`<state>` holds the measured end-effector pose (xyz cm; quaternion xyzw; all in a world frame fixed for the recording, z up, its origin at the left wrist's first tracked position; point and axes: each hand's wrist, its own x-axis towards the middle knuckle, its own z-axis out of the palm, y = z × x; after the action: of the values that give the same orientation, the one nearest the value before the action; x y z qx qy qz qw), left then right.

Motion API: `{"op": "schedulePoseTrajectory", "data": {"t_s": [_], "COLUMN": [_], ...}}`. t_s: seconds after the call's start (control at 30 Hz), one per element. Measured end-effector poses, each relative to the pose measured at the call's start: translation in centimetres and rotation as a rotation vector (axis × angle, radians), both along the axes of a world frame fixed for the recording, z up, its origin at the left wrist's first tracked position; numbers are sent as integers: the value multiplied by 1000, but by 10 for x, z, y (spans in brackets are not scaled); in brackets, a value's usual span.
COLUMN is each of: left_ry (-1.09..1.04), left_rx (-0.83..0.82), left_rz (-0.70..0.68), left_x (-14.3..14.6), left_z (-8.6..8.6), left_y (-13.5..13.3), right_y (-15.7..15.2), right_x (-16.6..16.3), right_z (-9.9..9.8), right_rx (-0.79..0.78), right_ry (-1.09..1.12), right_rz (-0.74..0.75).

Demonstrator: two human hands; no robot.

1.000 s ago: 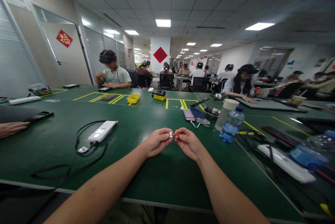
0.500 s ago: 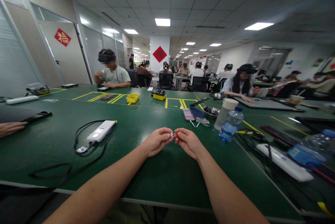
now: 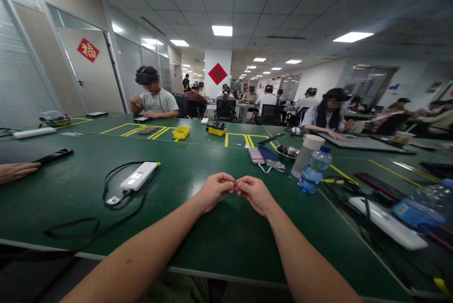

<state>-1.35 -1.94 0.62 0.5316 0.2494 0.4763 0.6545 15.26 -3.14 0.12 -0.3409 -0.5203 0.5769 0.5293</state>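
Note:
Over the green table [image 3: 170,152], my left hand [image 3: 216,190] and my right hand [image 3: 255,194] meet fingertip to fingertip. A pinch of my left thumb and fingers closes on a small, shiny metallic piece [image 3: 234,183], mostly hidden now. Between my right thumb and forefinger is a small orange piece [image 3: 237,184], of which only a sliver shows. The two pieces touch or nearly touch; I cannot tell which. Their exact kind is too small to make out.
A white power bank [image 3: 139,175] with a black cable lies left. To the right stand a water bottle [image 3: 314,169], a pale cup [image 3: 306,154] and a metal bowl [image 3: 287,153]. Yellow trays [image 3: 181,132] sit farther back. Another person's hand [image 3: 19,172] rests at far left.
My hands have come closer together, bringing the metallic piece and the orange piece up against each other. Both pieces show less between the fingers. The whole view has shifted slightly.

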Motion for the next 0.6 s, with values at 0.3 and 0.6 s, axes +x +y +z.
{"op": "schedulePoseTrajectory", "data": {"t_s": [0.3, 0.6], "left_ry": [62, 124], "left_rx": [26, 75], "left_rz": [27, 17], "left_x": [-2, -2], "left_z": [-1, -1], "left_y": [1, 1], "right_y": [2, -1], "right_x": [-2, -3], "right_z": [-2, -1], "right_rx": [59, 129], "right_ry": [-59, -175], "right_rz": [-85, -113]}}
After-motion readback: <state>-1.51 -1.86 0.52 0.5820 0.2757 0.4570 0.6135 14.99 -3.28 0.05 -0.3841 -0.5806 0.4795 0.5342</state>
